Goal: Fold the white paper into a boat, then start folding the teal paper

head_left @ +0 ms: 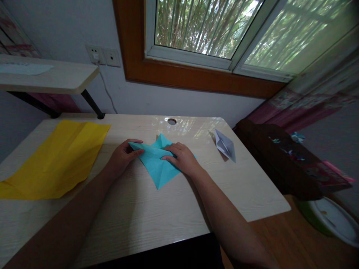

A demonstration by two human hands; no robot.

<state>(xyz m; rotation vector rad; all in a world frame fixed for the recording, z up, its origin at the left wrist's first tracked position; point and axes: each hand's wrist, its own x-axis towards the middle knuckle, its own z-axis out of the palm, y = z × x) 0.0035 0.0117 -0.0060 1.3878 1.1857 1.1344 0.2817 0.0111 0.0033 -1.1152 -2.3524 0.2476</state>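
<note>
A turquoise sheet of paper [159, 170] with crease lines lies on the table between my hands, one point toward me and part of it raised in a fold. My left hand [122, 155] pinches its left corner between thumb and fingers. On the right side of the sheet rests my right hand [182, 157], fingers stretched over the paper and pressing on it. The right corner is mostly hidden under that hand.
A large yellow sheet [61, 160] lies at the left of the table [157, 220]. A folded white paper boat [224, 144] stands at the right. Behind are a raised shelf [70, 76], a cable hole [172, 121] and a window. A round bin [333, 216] is on the floor.
</note>
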